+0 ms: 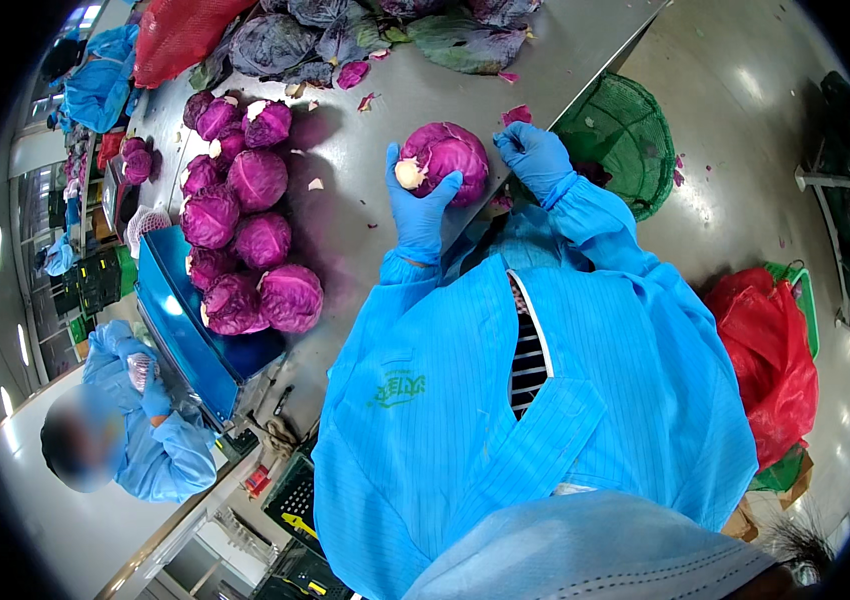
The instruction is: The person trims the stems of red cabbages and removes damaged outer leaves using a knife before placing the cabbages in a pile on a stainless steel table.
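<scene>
My left hand [419, 208], in a blue glove, is wrapped round a purple cabbage [457, 150] just over the steel table. The cabbage's pale cut stem faces left. To its right is my right hand [537, 160], also gloved, with fingers curled together and apart from the cabbage; whatever they may hold is hidden. A purple leaf scrap [517, 115] shows right beside those fingertips. Several trimmed purple cabbages [257, 180] stand grouped on the table at the left.
Dark outer leaves and untrimmed cabbages [275, 45] lie along the far side, by a red mesh sack [180, 40]. A green mesh basket [635, 130] stands past the table's right edge. Blue metal trays [180, 320] are at left, near a co-worker in blue [160, 450]. A red bag [765, 360] sits right.
</scene>
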`<state>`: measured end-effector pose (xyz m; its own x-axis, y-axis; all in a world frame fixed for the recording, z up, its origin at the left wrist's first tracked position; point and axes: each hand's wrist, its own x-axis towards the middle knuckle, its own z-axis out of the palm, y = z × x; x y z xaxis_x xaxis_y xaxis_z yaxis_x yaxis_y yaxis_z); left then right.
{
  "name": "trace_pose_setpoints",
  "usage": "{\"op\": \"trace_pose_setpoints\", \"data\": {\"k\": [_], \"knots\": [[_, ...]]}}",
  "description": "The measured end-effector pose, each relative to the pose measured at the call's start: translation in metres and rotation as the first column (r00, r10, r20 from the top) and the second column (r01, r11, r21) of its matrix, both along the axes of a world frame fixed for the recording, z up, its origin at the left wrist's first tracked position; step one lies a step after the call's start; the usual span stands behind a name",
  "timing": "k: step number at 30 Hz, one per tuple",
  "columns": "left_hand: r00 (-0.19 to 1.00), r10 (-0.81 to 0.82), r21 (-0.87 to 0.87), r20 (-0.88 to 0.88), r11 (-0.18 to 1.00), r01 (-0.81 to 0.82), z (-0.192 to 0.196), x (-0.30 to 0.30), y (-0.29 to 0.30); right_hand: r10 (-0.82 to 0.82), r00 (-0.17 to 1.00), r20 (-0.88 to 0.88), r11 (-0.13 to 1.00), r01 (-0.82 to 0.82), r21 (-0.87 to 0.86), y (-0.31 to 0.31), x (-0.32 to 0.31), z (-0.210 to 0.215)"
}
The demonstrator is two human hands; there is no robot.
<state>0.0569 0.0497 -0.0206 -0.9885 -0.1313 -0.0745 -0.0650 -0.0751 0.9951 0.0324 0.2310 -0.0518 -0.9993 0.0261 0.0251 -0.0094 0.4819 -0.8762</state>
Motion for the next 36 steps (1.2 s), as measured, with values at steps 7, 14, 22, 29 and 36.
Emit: {"op": "trace_pose_setpoints", "data": {"k": [7,14,22,29,36], "knots": [[0.995,-0.092,-0.106,-0.043,0.991,0.087,-0.004,0.002,0.004,0.164,0.984,-0.065,0.961,-0.145,0.237,-0.011,-0.011,0.020],[0.994,-0.111,-0.125,-0.026,0.986,0.107,-0.005,0.001,0.000,0.063,0.983,-0.173,0.997,-0.068,-0.024,-0.016,-0.009,0.024],[0.991,-0.129,-0.110,-0.025,0.986,0.126,0.010,0.003,0.007,0.196,0.980,-0.032,0.976,-0.198,-0.096,-0.010,-0.024,0.019],[0.973,-0.107,0.340,0.204,0.940,0.032,-0.005,-0.016,-0.032,-0.028,0.971,0.237,0.728,0.182,-0.661,0.008,-0.018,0.025],[0.906,-0.299,0.858,0.299,0.499,-0.119,0.004,-0.023,-0.047,-0.291,0.912,0.290,0.749,0.405,-0.524,0.065,0.001,-0.017]]}}
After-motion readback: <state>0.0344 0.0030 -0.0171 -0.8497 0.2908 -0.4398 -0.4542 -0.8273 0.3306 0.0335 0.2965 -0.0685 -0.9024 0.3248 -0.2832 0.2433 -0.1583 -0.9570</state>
